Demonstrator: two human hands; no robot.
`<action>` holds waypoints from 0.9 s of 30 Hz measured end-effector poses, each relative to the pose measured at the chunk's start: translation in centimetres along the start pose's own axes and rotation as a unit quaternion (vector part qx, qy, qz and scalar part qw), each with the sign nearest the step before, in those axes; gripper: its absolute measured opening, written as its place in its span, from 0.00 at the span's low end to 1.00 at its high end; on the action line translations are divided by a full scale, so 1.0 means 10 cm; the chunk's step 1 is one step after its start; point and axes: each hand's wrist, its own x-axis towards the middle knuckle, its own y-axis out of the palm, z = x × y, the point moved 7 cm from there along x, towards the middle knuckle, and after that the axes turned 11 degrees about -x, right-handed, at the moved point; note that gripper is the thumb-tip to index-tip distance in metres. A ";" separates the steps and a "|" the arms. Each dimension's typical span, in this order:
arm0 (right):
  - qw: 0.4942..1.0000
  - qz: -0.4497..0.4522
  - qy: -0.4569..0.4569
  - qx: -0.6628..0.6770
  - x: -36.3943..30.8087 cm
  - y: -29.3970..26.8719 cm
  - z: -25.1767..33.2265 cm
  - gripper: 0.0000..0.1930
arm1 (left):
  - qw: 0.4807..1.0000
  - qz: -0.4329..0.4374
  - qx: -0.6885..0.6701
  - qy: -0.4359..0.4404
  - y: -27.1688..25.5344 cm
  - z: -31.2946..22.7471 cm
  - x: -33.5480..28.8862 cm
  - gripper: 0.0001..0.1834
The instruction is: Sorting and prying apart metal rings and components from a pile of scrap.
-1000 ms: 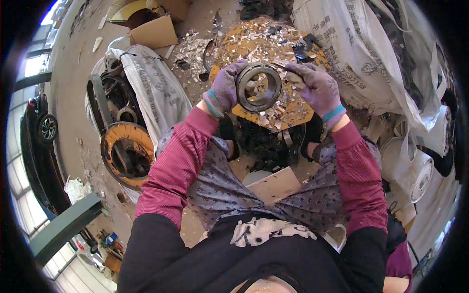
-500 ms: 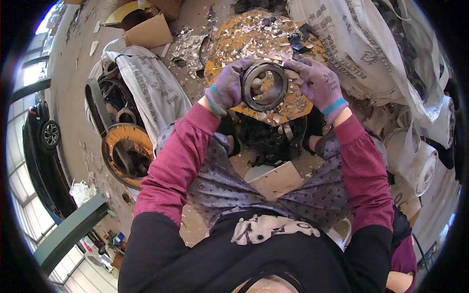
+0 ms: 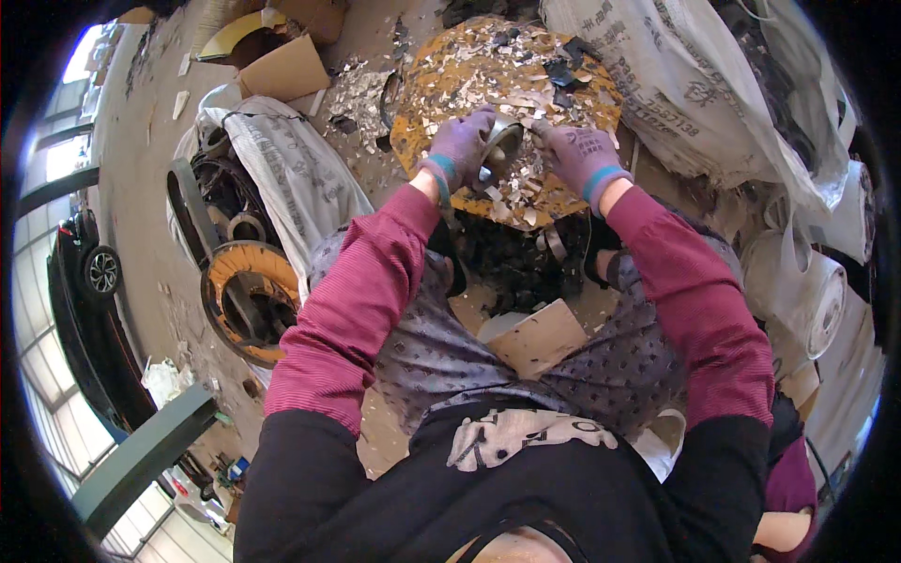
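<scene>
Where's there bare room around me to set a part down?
The barest patch is the floor at left, between the black car and the open white sack, with a few scraps. It's crowded on the yellow stand beneath the left hand and metal ring, and between the legs, where dark debris and cardboard lie.
</scene>
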 end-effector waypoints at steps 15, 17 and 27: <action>0.990 -0.135 -0.010 0.044 -0.08 -0.31 -0.12 0.11 | 0.996 0.053 0.046 -0.052 0.00 -0.60 -0.04 0.15; 0.982 -0.185 -0.030 0.033 -0.10 -0.36 -0.06 0.11 | 0.986 0.010 0.011 -0.166 0.01 -0.49 -0.02 0.15; 0.998 -0.064 -0.008 0.018 -0.04 -0.29 0.01 0.14 | 0.971 -0.107 0.026 -0.212 0.07 -0.52 -0.01 0.34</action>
